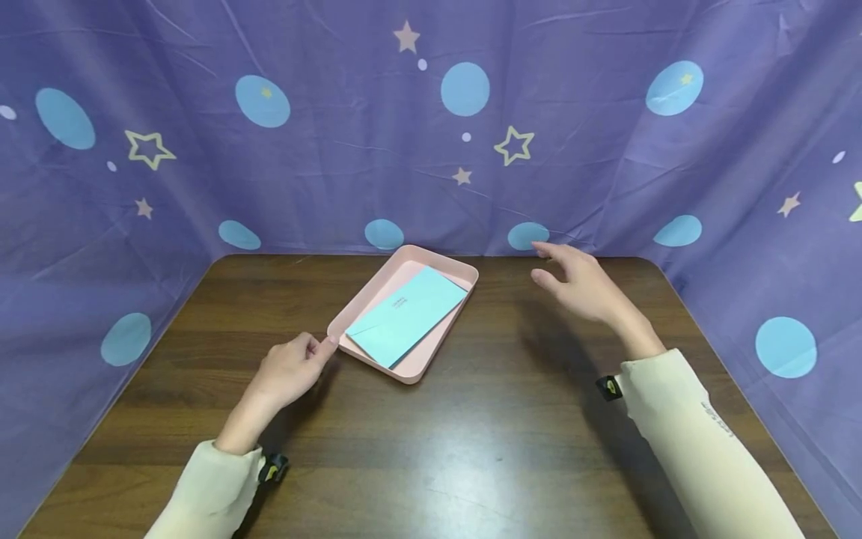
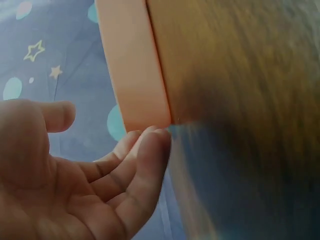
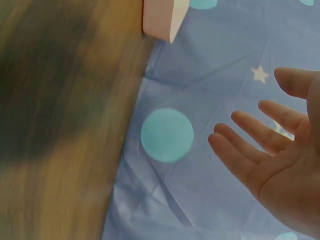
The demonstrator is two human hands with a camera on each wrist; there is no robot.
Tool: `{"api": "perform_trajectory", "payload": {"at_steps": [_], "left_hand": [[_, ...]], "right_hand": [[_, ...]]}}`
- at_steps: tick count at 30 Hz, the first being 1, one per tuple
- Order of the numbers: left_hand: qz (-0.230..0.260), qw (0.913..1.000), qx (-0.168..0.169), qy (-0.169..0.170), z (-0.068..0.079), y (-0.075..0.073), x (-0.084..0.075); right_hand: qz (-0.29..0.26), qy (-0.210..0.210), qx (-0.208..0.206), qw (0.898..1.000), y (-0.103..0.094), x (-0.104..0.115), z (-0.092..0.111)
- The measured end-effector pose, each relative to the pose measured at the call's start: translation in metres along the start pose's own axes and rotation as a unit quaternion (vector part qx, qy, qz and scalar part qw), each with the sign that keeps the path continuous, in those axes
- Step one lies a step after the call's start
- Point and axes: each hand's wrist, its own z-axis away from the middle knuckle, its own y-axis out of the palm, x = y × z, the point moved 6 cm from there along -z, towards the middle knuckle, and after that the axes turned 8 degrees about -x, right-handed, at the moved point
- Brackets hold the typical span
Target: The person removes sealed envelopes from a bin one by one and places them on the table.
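A shallow pink tray (image 1: 431,350) lies at an angle on the table toward the back. Inside it is a light blue envelope (image 1: 411,314) with small dark print, its far right corner reaching the tray's side. My left hand (image 1: 292,370) is at the tray's near left corner. In the left wrist view its fingertips are right at the end of the tray wall (image 2: 132,65), and the thumb stands away from it. Off to the right of the tray, my right hand (image 1: 579,283) is raised over the table with fingers spread loosely and nothing in it.
The dark wooden table (image 1: 444,457) reflects a bright patch of light near the front. Behind it and along both sides hangs a purple curtain (image 1: 323,172) with stars and blue dots, meeting the table's back edge. Each sleeve carries a small black strap at the cuff.
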Motion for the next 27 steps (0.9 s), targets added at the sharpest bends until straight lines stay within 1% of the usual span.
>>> {"api": "perform_trajectory", "payload": {"at_steps": [4,8,11,16,19,23,27], "left_hand": [[0.001,0.9993,0.035,-0.011,-0.001,0.010,-0.005],[0.004,0.9988,0.047,-0.010,-0.003,0.017,-0.011],[0.007,0.9988,0.047,-0.007,-0.004,0.020,-0.014],[-0.009,0.9991,0.042,-0.001,-0.008,0.023,-0.015],[-0.021,0.9991,0.036,0.002,-0.010,0.025,-0.015],[-0.022,0.9991,0.037,-0.004,-0.011,0.029,-0.014],[-0.020,0.9991,0.038,-0.003,-0.010,0.029,-0.016]], "right_hand": [[-0.028,0.007,0.007,1.000,0.016,0.004,-0.015],[-0.044,0.018,0.013,0.999,0.033,0.008,-0.028],[-0.048,0.024,0.025,0.998,0.047,0.008,-0.035],[-0.040,0.034,0.045,0.998,0.068,0.008,-0.042],[-0.042,0.040,0.049,0.997,0.081,0.008,-0.047],[-0.043,0.060,0.043,0.996,0.094,0.007,-0.052],[-0.040,0.081,0.027,0.996,0.103,0.003,-0.055]]}}
